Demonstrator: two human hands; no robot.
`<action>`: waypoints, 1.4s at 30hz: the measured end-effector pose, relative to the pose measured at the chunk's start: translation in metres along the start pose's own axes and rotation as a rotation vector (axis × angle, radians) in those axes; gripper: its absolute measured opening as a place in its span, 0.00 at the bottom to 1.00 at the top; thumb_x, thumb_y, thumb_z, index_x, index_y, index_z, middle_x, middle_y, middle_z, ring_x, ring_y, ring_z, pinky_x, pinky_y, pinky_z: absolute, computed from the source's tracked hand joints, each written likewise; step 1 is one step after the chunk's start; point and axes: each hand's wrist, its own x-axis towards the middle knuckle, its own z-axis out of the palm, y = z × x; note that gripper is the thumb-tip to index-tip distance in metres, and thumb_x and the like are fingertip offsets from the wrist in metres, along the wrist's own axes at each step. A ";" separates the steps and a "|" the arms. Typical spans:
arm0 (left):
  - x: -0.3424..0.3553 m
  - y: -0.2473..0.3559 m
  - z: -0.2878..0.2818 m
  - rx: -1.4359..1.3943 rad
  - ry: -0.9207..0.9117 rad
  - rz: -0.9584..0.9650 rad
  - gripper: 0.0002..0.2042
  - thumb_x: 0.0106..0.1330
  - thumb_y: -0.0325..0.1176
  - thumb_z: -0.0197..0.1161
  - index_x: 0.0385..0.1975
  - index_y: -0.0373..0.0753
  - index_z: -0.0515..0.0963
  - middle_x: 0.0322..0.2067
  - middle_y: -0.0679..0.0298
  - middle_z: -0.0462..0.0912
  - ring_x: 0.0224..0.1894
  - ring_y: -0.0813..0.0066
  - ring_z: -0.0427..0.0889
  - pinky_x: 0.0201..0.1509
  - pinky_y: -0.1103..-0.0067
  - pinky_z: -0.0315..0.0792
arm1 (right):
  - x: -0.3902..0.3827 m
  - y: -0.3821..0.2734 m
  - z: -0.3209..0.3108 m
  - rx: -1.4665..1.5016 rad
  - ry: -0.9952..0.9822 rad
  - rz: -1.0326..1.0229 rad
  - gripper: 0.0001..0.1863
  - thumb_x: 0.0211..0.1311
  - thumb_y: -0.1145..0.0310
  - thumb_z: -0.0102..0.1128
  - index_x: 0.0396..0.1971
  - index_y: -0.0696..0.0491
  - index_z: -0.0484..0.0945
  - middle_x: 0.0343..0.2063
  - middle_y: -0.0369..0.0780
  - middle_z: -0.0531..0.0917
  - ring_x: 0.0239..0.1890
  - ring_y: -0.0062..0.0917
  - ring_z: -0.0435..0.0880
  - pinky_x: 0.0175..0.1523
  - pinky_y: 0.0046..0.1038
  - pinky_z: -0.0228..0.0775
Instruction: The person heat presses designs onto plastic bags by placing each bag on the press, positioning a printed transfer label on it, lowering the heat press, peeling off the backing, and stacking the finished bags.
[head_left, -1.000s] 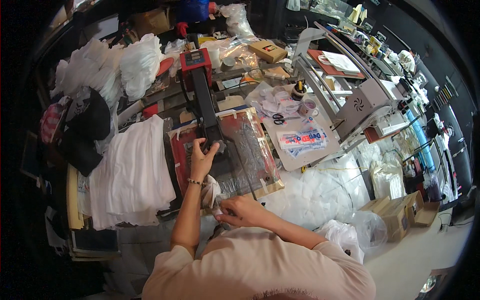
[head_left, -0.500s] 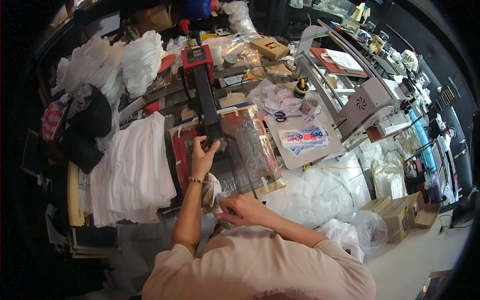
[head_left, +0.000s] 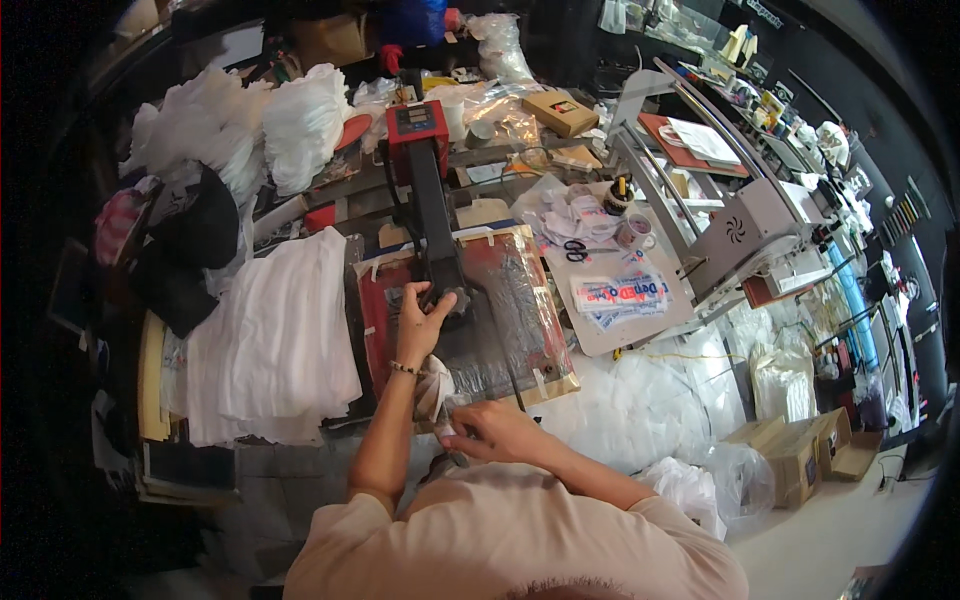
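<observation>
A heat press with a red control box (head_left: 418, 120) and a long black arm (head_left: 433, 205) stands over a wide, flat, red-edged board (head_left: 515, 300) partly covered with dark film. My left hand (head_left: 425, 325) is curled around the dark knob (head_left: 457, 300) at the arm's near end. Below that wrist, a bunched white cloth (head_left: 432, 388) hangs beside the board's near edge. My right hand (head_left: 495, 432) is closed at the lower end of this cloth, close to my body. What lies inside its fingers is partly hidden.
To the left lies a stack of white fabric (head_left: 275, 340), with black cloth (head_left: 190, 255) beyond it. On the right a pale board (head_left: 600, 335) carries scissors (head_left: 574, 250), a mug (head_left: 636, 233) and printed sheets (head_left: 625, 293). A grey machine (head_left: 740, 228) stands past it; cardboard boxes (head_left: 795, 440) sit lower right.
The whole view has shifted slightly, so the bench appears a little further right and lower. Both hands keep their holds, the left at the knob and the right at the cloth.
</observation>
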 end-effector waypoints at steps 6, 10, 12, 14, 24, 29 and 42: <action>0.001 -0.004 -0.001 -0.041 0.006 0.013 0.26 0.63 0.45 0.76 0.51 0.34 0.73 0.39 0.63 0.81 0.36 0.78 0.77 0.43 0.77 0.76 | 0.001 -0.004 -0.002 0.027 0.020 -0.004 0.24 0.68 0.50 0.64 0.24 0.56 0.75 0.17 0.46 0.78 0.22 0.44 0.79 0.29 0.43 0.66; 0.000 0.004 -0.001 -0.007 0.001 0.001 0.27 0.63 0.46 0.76 0.51 0.34 0.73 0.39 0.62 0.80 0.36 0.77 0.77 0.43 0.77 0.76 | 0.001 -0.004 -0.003 0.017 0.018 -0.002 0.23 0.69 0.50 0.63 0.24 0.55 0.75 0.16 0.44 0.77 0.20 0.43 0.78 0.28 0.42 0.66; 0.000 0.003 -0.002 0.003 0.003 0.001 0.27 0.63 0.46 0.76 0.52 0.34 0.73 0.39 0.62 0.80 0.36 0.77 0.77 0.43 0.77 0.76 | 0.001 -0.001 0.000 0.036 0.032 -0.018 0.23 0.69 0.50 0.63 0.24 0.55 0.75 0.16 0.44 0.77 0.20 0.43 0.78 0.28 0.42 0.66; 0.001 0.000 -0.002 0.003 0.011 0.028 0.27 0.63 0.46 0.75 0.52 0.34 0.73 0.39 0.62 0.80 0.36 0.76 0.78 0.43 0.76 0.76 | 0.001 0.001 0.001 0.055 0.048 -0.033 0.23 0.69 0.50 0.63 0.24 0.55 0.75 0.15 0.44 0.77 0.20 0.43 0.78 0.28 0.42 0.65; 0.001 -0.004 -0.001 -0.004 0.013 0.029 0.28 0.63 0.46 0.76 0.52 0.33 0.73 0.41 0.60 0.82 0.38 0.74 0.79 0.44 0.75 0.76 | 0.001 0.004 0.005 0.008 0.067 -0.036 0.24 0.68 0.50 0.65 0.24 0.55 0.75 0.15 0.44 0.77 0.19 0.42 0.78 0.27 0.42 0.65; -0.001 0.003 -0.001 -0.017 -0.001 -0.054 0.28 0.63 0.45 0.76 0.52 0.32 0.73 0.43 0.58 0.82 0.40 0.74 0.79 0.46 0.75 0.76 | 0.001 -0.003 -0.002 0.000 -0.020 0.036 0.21 0.67 0.51 0.65 0.27 0.55 0.76 0.20 0.45 0.80 0.24 0.44 0.81 0.32 0.44 0.70; -0.001 0.003 -0.001 -0.051 -0.016 -0.063 0.27 0.63 0.45 0.76 0.52 0.32 0.73 0.44 0.58 0.83 0.44 0.72 0.81 0.49 0.74 0.77 | -0.003 -0.002 0.004 -0.061 0.077 -0.044 0.24 0.67 0.49 0.64 0.26 0.56 0.76 0.22 0.46 0.79 0.27 0.44 0.81 0.33 0.43 0.69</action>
